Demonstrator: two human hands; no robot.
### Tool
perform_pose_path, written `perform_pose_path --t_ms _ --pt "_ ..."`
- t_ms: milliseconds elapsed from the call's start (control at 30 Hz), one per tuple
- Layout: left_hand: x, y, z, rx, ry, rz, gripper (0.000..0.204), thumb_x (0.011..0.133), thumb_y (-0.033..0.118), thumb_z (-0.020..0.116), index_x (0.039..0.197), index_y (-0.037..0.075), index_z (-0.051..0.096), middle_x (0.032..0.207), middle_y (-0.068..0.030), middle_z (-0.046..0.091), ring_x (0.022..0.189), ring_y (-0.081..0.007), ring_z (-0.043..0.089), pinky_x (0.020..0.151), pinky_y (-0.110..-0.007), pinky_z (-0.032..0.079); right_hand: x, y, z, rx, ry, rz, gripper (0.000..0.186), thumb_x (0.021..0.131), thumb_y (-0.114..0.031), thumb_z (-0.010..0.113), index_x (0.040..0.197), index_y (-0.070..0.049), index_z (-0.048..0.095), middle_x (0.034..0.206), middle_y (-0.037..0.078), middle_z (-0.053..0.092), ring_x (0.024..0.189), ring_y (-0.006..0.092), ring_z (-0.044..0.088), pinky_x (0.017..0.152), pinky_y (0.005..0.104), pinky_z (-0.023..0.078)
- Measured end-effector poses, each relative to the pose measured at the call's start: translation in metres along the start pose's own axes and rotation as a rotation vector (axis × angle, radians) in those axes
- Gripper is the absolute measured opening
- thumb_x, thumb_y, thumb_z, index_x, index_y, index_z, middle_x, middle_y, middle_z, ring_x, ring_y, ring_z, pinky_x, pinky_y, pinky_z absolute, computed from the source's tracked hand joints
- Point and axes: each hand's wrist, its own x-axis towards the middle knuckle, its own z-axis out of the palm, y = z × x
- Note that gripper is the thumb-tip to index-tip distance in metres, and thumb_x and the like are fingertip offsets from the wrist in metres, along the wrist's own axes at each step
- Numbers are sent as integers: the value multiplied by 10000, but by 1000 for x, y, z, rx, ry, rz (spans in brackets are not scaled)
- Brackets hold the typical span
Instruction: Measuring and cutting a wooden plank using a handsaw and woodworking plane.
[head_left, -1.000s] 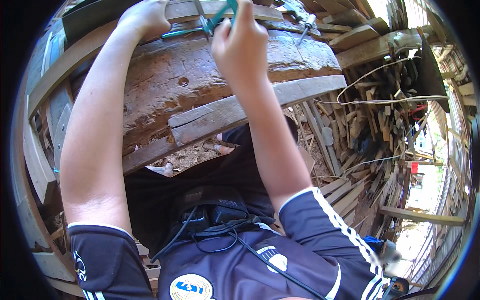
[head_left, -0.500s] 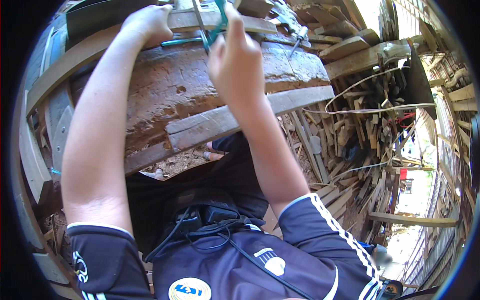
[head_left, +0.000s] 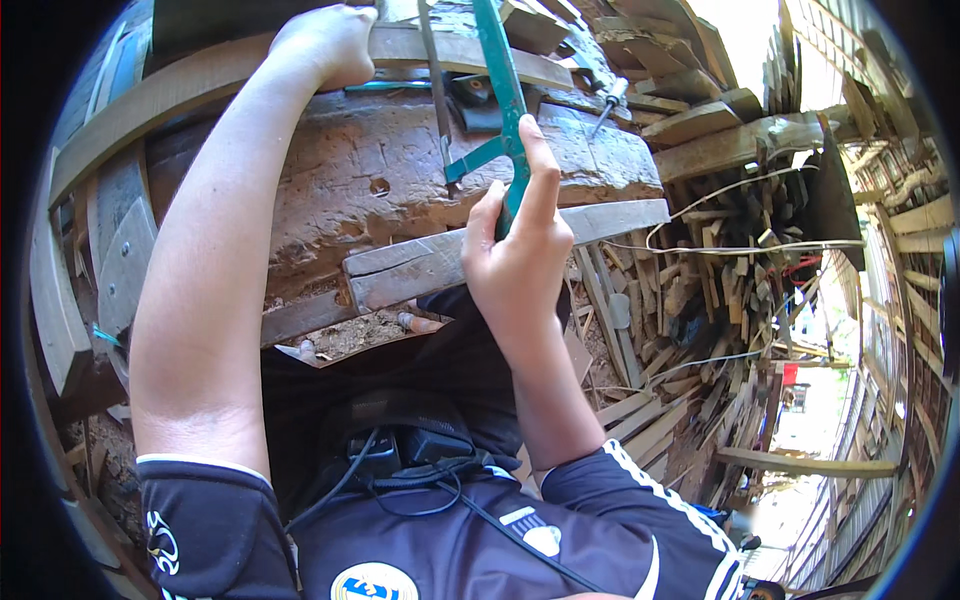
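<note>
In the upper centre, the right hand [head_left: 520, 258] grips a green metal-framed saw [head_left: 503, 82], right of the left hand [head_left: 325, 48], which clasps a long brown wooden strip [head_left: 402, 48].

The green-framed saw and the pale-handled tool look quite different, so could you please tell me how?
The green-framed saw looks clearly longer than the pale-handled tool. The saw has a bright green frame; the other tool has a whitish handle and a thin, dark shaft. The saw is gripped in the right hand, while the pale-handled tool lies untouched. Both are hand tools.
</note>
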Motion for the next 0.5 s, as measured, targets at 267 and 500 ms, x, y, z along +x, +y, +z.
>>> perform_pose_path --t_ms 267,500 --pt "-10 13 -42 -4 -220 -37 532 710 251 743 1187 22 680 1130 -194 745 1088 -312 715 918 -408 575 50 26 30 26 -133 100 544 893 57 567 1420 -13 452 946 254 716 749 374 744 630 447 585" --pt "6 -85 8 -698 70 803 579 697 276 769 1209 20 678 1141 -179 747 1097 -301 714 914 -404 574 59 23 52 5 -112 88 547 905 54 552 1439 20 440 1187 283 694 747 336 757 576 392 584"
